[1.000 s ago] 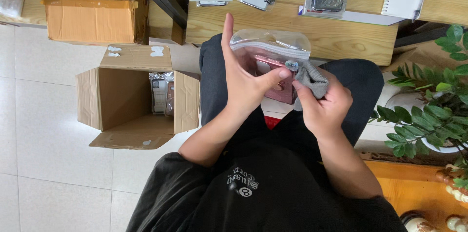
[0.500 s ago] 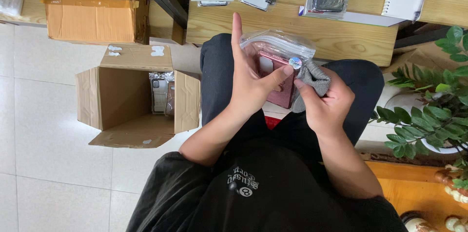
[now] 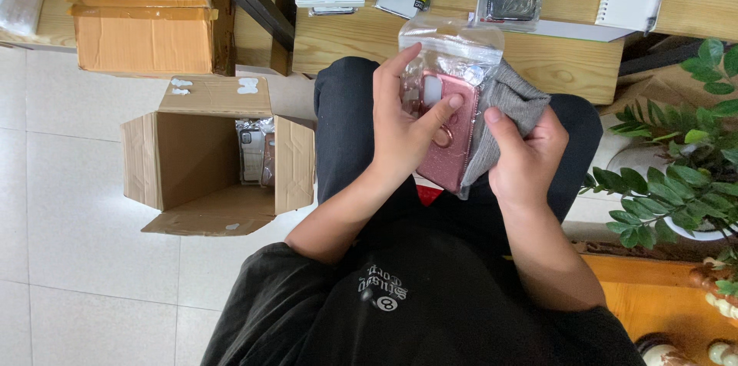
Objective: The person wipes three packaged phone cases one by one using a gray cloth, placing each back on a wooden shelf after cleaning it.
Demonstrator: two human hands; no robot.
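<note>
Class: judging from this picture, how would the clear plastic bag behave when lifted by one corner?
The clear plastic bag looks crumpled and thin, so probably floppy and light. Its glossy film may be slippery. The left hand presses a pink phone case at its mouth, which looks far stiffer.

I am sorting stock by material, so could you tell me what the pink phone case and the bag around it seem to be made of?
Pink phone case: probably plastic with a glitter finish; it sparkles. Bag: thin clear plastic film, crinkled and glossy.

My clothing: black short-sleeved T-shirt (image 3: 400, 312) with small white chest print, dark trousers (image 3: 346, 128); forearms bare, my left hand (image 3: 403, 131) and right hand (image 3: 526, 158) ungloved.
</note>
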